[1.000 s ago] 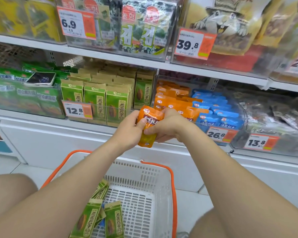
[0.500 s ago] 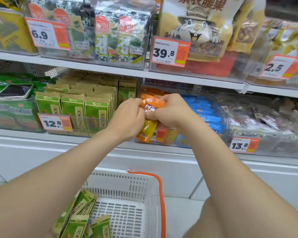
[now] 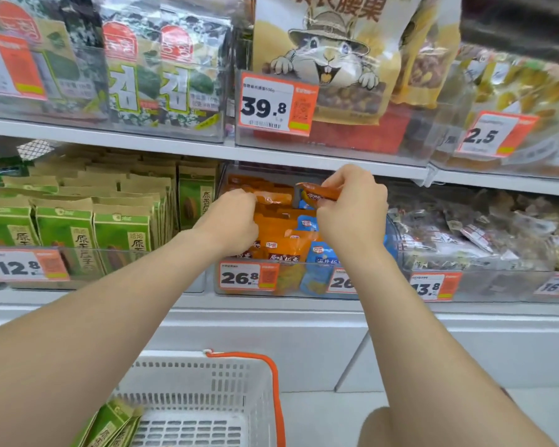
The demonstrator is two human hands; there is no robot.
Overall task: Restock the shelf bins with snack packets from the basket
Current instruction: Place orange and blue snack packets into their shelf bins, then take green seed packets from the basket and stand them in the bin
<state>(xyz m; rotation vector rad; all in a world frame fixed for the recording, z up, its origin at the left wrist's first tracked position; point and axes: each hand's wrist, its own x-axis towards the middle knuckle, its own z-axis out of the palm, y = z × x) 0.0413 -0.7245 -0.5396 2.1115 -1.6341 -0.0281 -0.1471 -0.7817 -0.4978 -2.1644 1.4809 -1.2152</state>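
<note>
My right hand (image 3: 352, 209) pinches an orange snack packet (image 3: 318, 192) by its top edge, held flat above the back of a clear shelf bin (image 3: 307, 262). The bin holds orange packets (image 3: 281, 233) on the left and blue packets (image 3: 320, 253) on the right. My left hand (image 3: 229, 222) reaches into the orange stack, its fingers curled against the packets and their tips hidden. The white basket (image 3: 207, 358) with orange handles stands on the floor below, with a few green packets (image 3: 110, 424) in its left corner.
Left of this bin, a bin of green seed packets (image 3: 78, 233) carries a 12.8 tag. To the right is a bin of mixed wrapped snacks (image 3: 484, 233). The shelf board (image 3: 175, 150) just above leaves little height. Seaweed and cashew bags fill the upper shelf.
The orange packet went from both hands in front of the bin up to its back. My left hand let go and moved into the orange stack. The camera came closer.
</note>
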